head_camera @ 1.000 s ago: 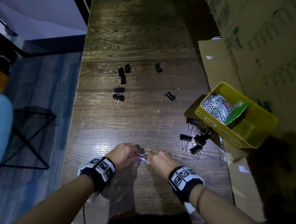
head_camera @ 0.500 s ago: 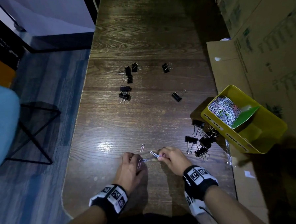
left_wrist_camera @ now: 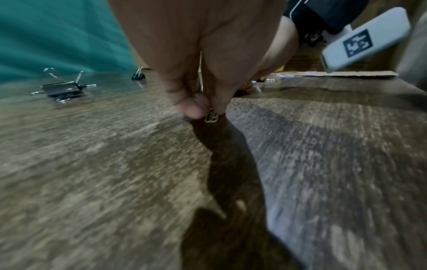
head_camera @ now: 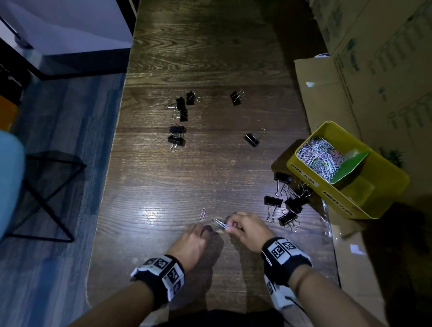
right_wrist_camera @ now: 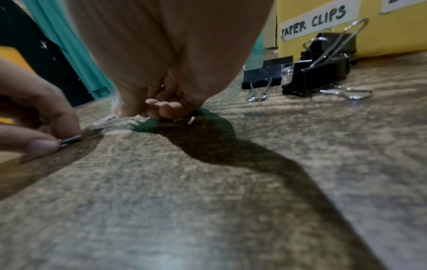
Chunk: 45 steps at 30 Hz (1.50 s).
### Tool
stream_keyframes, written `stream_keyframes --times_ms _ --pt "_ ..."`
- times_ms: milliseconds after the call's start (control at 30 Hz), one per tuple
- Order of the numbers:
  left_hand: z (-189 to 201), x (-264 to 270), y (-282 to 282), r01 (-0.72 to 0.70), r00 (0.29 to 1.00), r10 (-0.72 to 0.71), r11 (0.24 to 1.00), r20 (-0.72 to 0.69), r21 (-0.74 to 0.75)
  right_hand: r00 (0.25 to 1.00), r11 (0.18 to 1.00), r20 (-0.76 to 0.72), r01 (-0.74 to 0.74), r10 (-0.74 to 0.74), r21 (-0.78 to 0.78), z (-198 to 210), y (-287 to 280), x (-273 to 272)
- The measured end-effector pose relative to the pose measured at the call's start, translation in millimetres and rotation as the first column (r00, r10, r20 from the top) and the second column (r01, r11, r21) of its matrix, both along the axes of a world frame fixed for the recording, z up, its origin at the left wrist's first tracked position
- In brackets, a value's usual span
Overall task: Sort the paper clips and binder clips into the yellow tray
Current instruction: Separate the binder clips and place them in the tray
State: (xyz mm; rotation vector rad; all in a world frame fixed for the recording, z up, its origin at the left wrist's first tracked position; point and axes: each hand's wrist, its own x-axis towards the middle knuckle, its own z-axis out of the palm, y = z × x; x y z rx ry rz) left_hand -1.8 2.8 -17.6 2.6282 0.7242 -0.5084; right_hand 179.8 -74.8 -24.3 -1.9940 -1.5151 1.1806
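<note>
A white label on the near wall of the yellow tray (right_wrist_camera: pixel 392 36) reads "PAPER CLIPS" in black hand-lettered capitals, clearest from my right wrist. A second label beside it on the same wall is cut off there; from my head view it appears to read "BINDER CLIPS", though blurred. My wristbands (head_camera: pixel 282 251) carry black-and-white square code markers, without words. Printing on the cardboard boxes (head_camera: pixel 378 42) is too dim to read.
</note>
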Motion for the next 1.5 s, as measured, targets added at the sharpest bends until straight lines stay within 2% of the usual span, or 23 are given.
stream_keyframes --times_ms 133,200,300,367,400,433,467,500,533,600,633,700,767,833,900,1000,1067,1100,1167,1233,1333,1400,1500 --pt "5.1 -2.3 0.0 0.227 0.974 -0.224 0.958 -0.038 0.175 1.0 1.0 -0.001 0.0 0.0 0.004 -0.4 -0.9 0.6" --pt "14.3 1.6 -0.8 0.284 0.958 -0.282 0.927 -0.041 0.245 1.0 1.0 -0.003 0.003 -0.003 0.0 -1.0 -1.5 0.8" --pt "13.6 4.3 1.7 0.269 0.957 -0.288 0.924 0.034 0.274 1.0 1.0 -0.01 0.007 -0.007 -0.004 -1.6 -2.2 1.0" --pt "9.0 4.9 8.8 0.14 0.979 -0.155 0.983 0.129 0.12 1.0 1.0 -0.017 0.009 -0.009 -0.011 -2.0 -2.9 1.3" --pt "6.0 2.6 15.2 -0.022 0.991 0.023 1.0 0.135 -0.013 1.0 1.0 -0.024 0.012 -0.012 -0.013 -1.9 -3.2 1.4" --pt "6.2 1.1 21.8 -0.213 0.967 0.231 0.965 0.107 -0.154 0.999 1.0 -0.031 0.016 -0.016 -0.011 -2.0 -3.3 1.7" --pt "6.2 0.4 27.0 -0.396 0.891 0.439 0.875 0.113 -0.278 0.999 1.0 -0.033 0.018 -0.019 -0.009 -2.0 -3.4 2.0" --pt "4.2 -0.1 31.2 -0.54 0.766 0.634 0.727 0.11 -0.424 0.999 1.0 -0.031 0.02 -0.02 -0.005 -2.3 -3.5 2.3" --pt "3.6 0.5 33.9 -0.615 0.599 0.797 0.519 0.076 -0.594 0.999 1.0 -0.025 0.021 -0.021 0.001 -2.2 -3.4 2.6" --pt "4.8 3.9 36.1 -0.509 0.267 0.959 0.058 -0.094 -0.859 0.999 1.0 -0.023 0.023 -0.022 0.015 -2.4 -2.9 3.0" --pt "8.1 6.0 37.3 -0.384 0.177 0.964 -0.118 -0.199 -0.916 0.999 0.999 -0.028 0.025 -0.025 0.02 -3.0 -2.6 2.8" --pt "16.1 12.0 39.0 -0.189 0.145 0.92 -0.336 -0.364 -0.923 0.999 0.999 -0.032 0.03 -0.03 0.013 -2.5 -2.0 2.5" --pt "18.1 15.2 42.8 -0.09 0.159 0.888 -0.423 -0.432 -0.902 0.999 1.0 -0.028 0.031 -0.03 0.007 -1.9 -2.0 2.7" --pt "16.3 18.2 46.9 -0.091 0.168 0.889 -0.417 -0.427 -0.904 0.999 1.0 -0.025 0.025 -0.025 0.002 -0.9 -1.9 3.0" --pt "13.7 24.0 49.4 -0.187 0.179 0.896 -0.375 -0.407 -0.908 0.999 1.0 -0.027 0.024 -0.024 -0.005 -0.4 -1.5 2.8" --pt "5.2 31.2 49.3 -0.432 0.152 0.945 -0.2 -0.29 -0.879 0.999 0.999 -0.03 0.027 -0.028 -0.017 -0.9 -2.0 2.5" --pt "-3.3 28.9 47.8 -0.555 0.192 0.971 -0.015 -0.146 -0.832 0.999 0.999 -0.031 0.028 -0.029 -0.02 -0.2 -2.4 2.7" --pt "-5.5 27.2 47.2 -0.613 0.266 0.963 0.124 -0.055 -0.781 0.999 0.999 -0.031 0.03 -0.03 -0.021 0.6 -2.4 2.8" --pt "-7.0 23.7 44.9 -0.701 0.473 0.877 0.43 0.079 -0.569 0.999 0.999 -0.029 0.028 -0.028 -0.019 2.7 -2.2 3.1" --pt "-5.9 23.3 40.1 -0.716 0.621 0.773 0.627 0.13 -0.308 0.999 0.999 -0.036 0.028 -0.029 -0.017 6.0 -1.9 2.6" --pt "-6.3 26.6 28.8 -0.628 0.762 0.635 0.772 0.127 -0.094 0.995 0.996 -0.072 0.069 -0.073 -0.049 9.4 -2.6 3.2" --pt "-6.7 30.1 24.7 -0.559 0.828 0.559 0.829 0.056 -0.014 0.986 0.991 -0.11 0.121 -0.128 -0.061 10.4 -4.3 4.4" --pt "1.9 42.8 31.6 -0.589 0.804 0.595 0.795 -0.005 -0.146 0.96 0.972 -0.154 0.226 -0.232 -0.059 17.3 -7.5 10.7"
